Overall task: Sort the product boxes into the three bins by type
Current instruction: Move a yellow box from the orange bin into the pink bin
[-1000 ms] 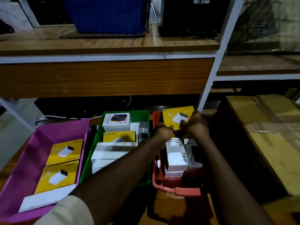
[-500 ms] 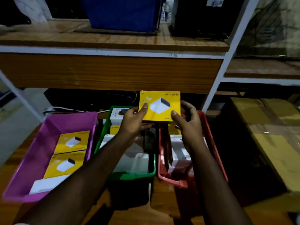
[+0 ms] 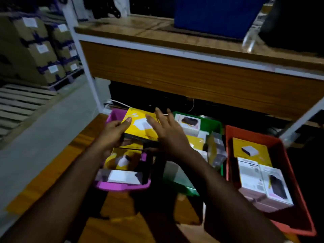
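Left hand (image 3: pixel 112 132) grips yellow box (image 3: pixel 140 127) over pink bin (image 3: pixel 122 185) at 9 o'clock; right hand (image 3: pixel 168 132) open, fingers spread. Box appears light, rigid; edges suit holding.

Tilted yellow box (image 3: pixel 140 126) over purple bin (image 3: pixel 122 186)

Three bins sit side by side under a shelf (image 3: pixel 175 74): the left bin (image 3: pixel 121 185), the middle bin (image 3: pixel 213 124) and the right bin (image 3: pixel 294 172), each with boxes in it. Over the left bin the left hand (image 3: pixel 112 132) holds a box (image 3: pixel 140 127), and the right hand (image 3: pixel 168 135) is just right of it. Stacked cartons (image 3: pixel 36 50) stand far left, behind.
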